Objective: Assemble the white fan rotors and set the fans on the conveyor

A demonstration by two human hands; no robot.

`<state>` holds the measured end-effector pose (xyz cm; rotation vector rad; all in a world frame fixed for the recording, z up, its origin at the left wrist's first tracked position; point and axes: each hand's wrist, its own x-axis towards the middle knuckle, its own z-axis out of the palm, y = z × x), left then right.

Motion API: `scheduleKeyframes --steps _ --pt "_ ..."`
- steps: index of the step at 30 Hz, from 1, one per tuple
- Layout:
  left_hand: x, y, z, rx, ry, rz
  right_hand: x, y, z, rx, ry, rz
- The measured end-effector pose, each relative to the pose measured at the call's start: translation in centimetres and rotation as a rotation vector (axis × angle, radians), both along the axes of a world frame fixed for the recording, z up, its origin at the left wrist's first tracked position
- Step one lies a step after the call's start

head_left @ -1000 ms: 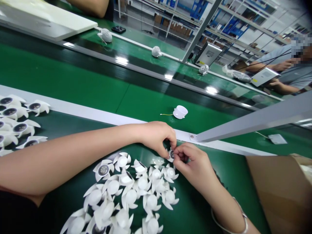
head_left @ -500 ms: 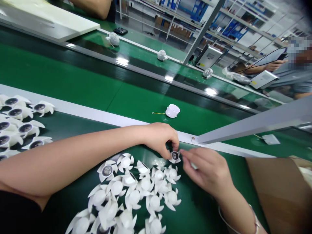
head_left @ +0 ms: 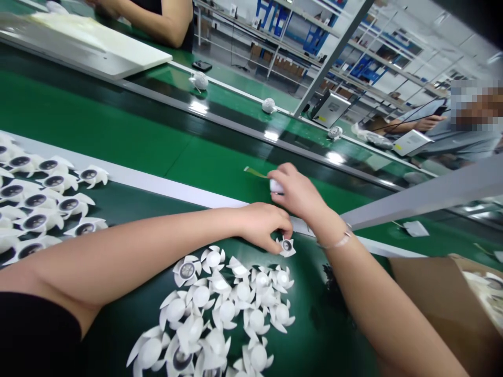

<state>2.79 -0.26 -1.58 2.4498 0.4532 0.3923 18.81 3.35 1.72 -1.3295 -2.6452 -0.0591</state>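
Note:
My left hand [head_left: 262, 224] pinches a small white fan blade [head_left: 286, 245] just above the dark green bench, at the far edge of a loose pile of white fan blades [head_left: 220, 309]. Out on the green conveyor belt [head_left: 118, 133], my right hand [head_left: 299, 192] closes its fingers over a white round motor part [head_left: 275, 186]. A thin yellow wire [head_left: 255, 172] trails left from that part. A bracelet sits on my right wrist.
Rows of fan blades with dark centres [head_left: 43, 201] lie at the left. A brown cardboard box [head_left: 444, 303] stands at the right. A grey metal bar [head_left: 424, 196] slants over the bench. More white parts ride the far belt [head_left: 269, 105]. Other people work across the line.
My right hand let go of the fan blade and reached forward onto the belt, closing on the white motor part. My left hand stays in place with the blade.

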Motion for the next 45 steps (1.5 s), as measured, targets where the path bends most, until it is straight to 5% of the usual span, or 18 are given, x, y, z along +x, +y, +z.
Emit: scheduleKeyframes --steps 3,6,10,16,24,30,36,41,43,45 --pt "0.2 0.1 -0.1 -0.012 -0.005 0.043 3.0 -4.9 0.9 0.126 0.271 -0.231" --pt "0.2 0.3 0.0 -0.071 -0.036 0.023 5.7 -10.5 0.6 0.062 0.532 -0.416" --pt "0.3 0.9 0.0 -0.297 -0.07 0.122 6.4 -14.8 -1.5 -0.098 0.739 -0.288" --pt "0.7 0.6 0.1 -0.494 -0.118 0.22 5.5 -14.9 -2.8 -0.003 0.559 -0.128" --pt "1.1 0.8 1.7 -0.558 0.032 0.194 5.6 -14.5 -3.1 0.012 0.505 -0.197" --pt "1.3 0.3 1.1 -0.525 0.015 0.261 5.3 -14.7 -2.7 -0.001 0.512 -0.195" --pt "-0.8 0.9 2.3 -0.609 0.019 0.033 6.0 -15.4 -2.1 -0.147 0.44 -0.087" --pt "-0.4 -1.2 4.2 -0.365 0.123 -0.1 7.0 -14.6 -2.1 0.085 0.374 -0.365" --pt "0.1 -2.4 4.2 -0.189 0.162 -0.117 7.6 -14.8 -1.0 -0.025 0.392 -0.411" --pt "0.6 -3.1 3.7 -0.088 0.206 -0.148 8.1 -15.6 0.4 -0.313 0.362 -0.366"
